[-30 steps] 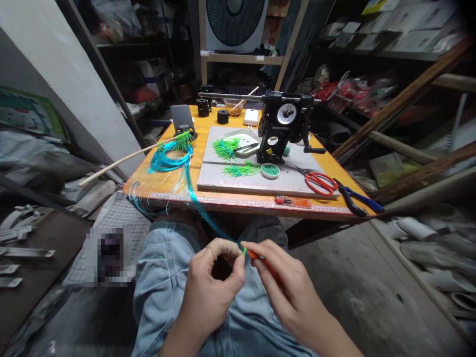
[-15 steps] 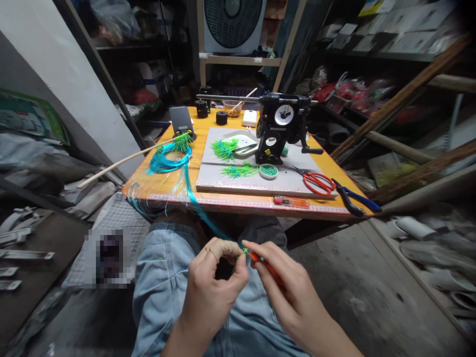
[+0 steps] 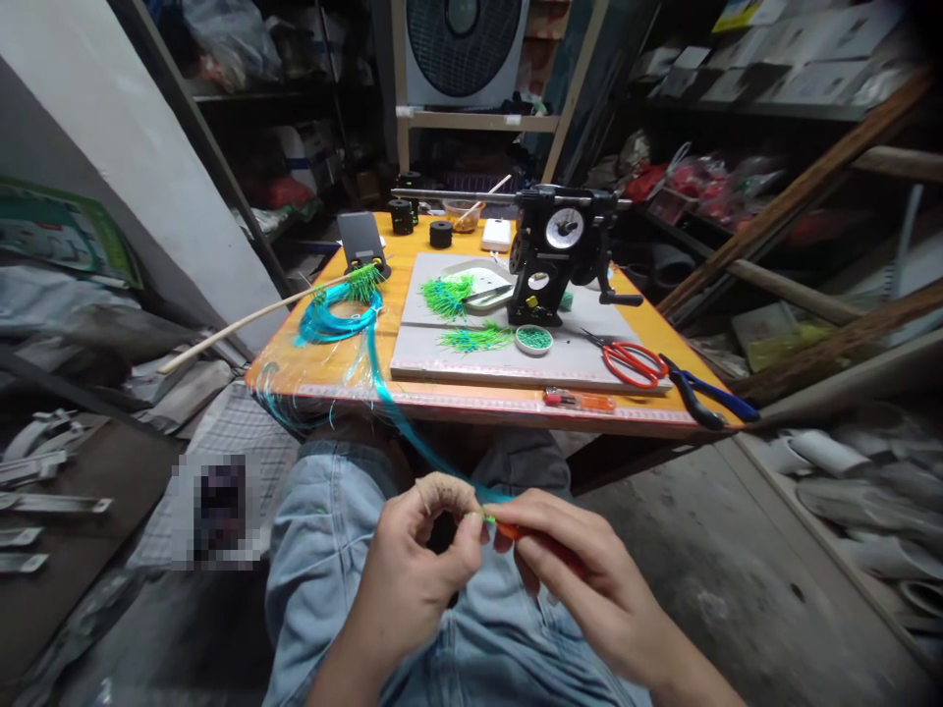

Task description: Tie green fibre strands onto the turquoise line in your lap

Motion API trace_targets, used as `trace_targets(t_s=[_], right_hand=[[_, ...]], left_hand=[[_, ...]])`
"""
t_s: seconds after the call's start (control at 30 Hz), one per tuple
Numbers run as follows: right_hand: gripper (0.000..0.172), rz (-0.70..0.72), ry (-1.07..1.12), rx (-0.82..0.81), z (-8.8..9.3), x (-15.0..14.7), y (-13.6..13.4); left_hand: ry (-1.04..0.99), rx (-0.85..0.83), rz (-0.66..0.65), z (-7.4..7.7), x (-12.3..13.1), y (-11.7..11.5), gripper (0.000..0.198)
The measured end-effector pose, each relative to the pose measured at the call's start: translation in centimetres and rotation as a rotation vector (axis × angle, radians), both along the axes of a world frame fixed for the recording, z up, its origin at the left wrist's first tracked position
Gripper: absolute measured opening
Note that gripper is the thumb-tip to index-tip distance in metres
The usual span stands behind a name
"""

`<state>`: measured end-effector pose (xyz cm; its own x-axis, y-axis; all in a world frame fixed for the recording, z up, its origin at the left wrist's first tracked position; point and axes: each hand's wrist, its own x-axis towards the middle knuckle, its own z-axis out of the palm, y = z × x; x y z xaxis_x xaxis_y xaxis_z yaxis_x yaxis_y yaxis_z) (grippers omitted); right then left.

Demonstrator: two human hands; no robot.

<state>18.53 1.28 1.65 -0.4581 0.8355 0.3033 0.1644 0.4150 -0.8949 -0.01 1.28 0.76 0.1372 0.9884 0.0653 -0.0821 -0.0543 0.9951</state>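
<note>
Both hands (image 3: 486, 565) pinch teal strand (image 3: 383, 393) — between fingertips.

On the orange table (image 3: 324, 371) a grey mat (image 3: 449, 361) carries a black machine (image 3: 556, 257) with a round dial, red-handled scissors (image 3: 635, 361) and a small dish (image 3: 534, 339) of what look like green beads. Blue-handled pliers (image 3: 708, 401) lie just beside the mat.

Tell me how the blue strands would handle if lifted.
Probably floppy: the blue strands coil loosely on the table and sag over its edge towards the left hand. Likely light and slippery, being thin and glossy; loose ends splay, so they may tangle.
</note>
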Motion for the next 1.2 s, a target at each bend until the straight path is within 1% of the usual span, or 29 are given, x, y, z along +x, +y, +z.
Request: trace_targets(t_s=[0.07,0.17,0.23,0.3,0.4,0.47,0.53,0.6,0.7,0.77,0.83,0.9,1.0,1.2], right_hand=[[0.038,0.084,-0.093,0.095,0.7,0.8,0.7],[0.044,0.12,-0.38,0.298,1.9,1.8,1.5],[0.048,0.088,-0.574,0.442,2.6,1.9,1.6],[0.048,0.031,-0.716,0.577,3.0,1.6,1.3],[0.043,-0.041,-0.85,0.727,3.2,0.7,0.8],[0.041,-0.093,-0.896,0.775,2.9,0.1,0.4],[0.039,-0.157,-0.881,0.758,2.3,-0.5,0.2],[0.038,-0.22,-0.785,0.68,1.5,-1.1,-0.1],[0.037,-0.27,-0.506,0.481,0.2,-2.3,-0.5],[0.034,-0.283,-0.296,0.346,-0.4,-3.3,-0.8],[0.029,-0.301,-0.137,0.241,-0.7,-4.0,-1.1],[0.026,-0.323,-0.06,0.175,-0.7,-4.5,-1.2],[0.021,-0.324,-0.042,0.131,-0.6,-4.4,-1.2],[0.022,-0.189,-0.073,0.114,-0.6,-3.2,-0.5]], left_hand=[[0.025,-0.013,-0.023,0.2,-0.3,0.0,0.01],[0.055,-0.046,-0.058,0.2,-0.6,0.2,0.01],[0.054,-0.059,-0.075,-0.1,-0.6,0.4,0.01],[0.066,-0.06,-0.068,-0.3,-0.7,0.5,0.01],[0.127,-0.04,-0.014,-0.5,-0.5,0.8,0.009],[0.204,0.021,0.056,-0.5,-0.2,0.8,0.008],[0.294,0.116,0.156,-0.5,0.1,0.9,0.008],[0.345,0.227,0.265,-0.6,0.6,0.8,0.009],[0.273,0.387,0.39,-0.9,1.2,0.7,0.014],[0.184,0.416,0.429,-1.0,1.5,0.6,0.016],[0.1,0.341,0.427,-0.8,1.7,0.5,0.016],[0.018,0.222,0.389,-0.5,1.7,0.4,0.014],[-0.065,0.09,0.316,-0.1,1.3,0.3,0.009],[-0.114,0.016,0.182,0.0,0.1,0.6,0.011]])
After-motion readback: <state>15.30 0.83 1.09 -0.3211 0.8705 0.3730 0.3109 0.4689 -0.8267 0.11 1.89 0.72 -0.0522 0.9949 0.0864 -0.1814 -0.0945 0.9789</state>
